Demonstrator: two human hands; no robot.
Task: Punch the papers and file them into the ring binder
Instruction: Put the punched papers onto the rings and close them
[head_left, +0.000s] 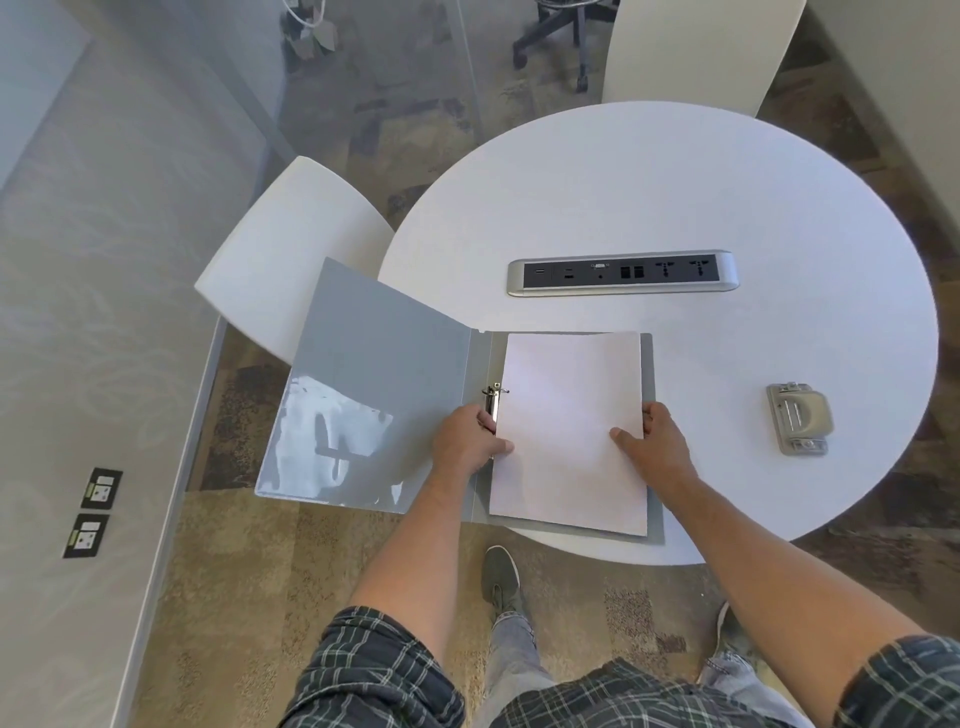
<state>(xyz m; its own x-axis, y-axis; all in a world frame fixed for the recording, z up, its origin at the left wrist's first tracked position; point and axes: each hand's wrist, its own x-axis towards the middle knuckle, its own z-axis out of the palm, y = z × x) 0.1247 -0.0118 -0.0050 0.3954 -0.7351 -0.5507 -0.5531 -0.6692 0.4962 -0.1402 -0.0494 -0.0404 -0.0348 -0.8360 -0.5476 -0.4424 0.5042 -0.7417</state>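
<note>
Round white table (675, 182), near edge hidden under open grey ring binder (384, 374); front cover overhanging the rim at left. Papers (569, 431) stacked on binder's right half, covering most of the rings (492, 399); holes not discernible. Left hand (467, 441) pinching stack's left edge, right hand (657, 441) gripping right edge. Hole punch (797, 418) well apart, right.

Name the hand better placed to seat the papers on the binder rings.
Left, probably. The left hand grips the papers right beside the rings; the right hand holds the far edge.
</note>
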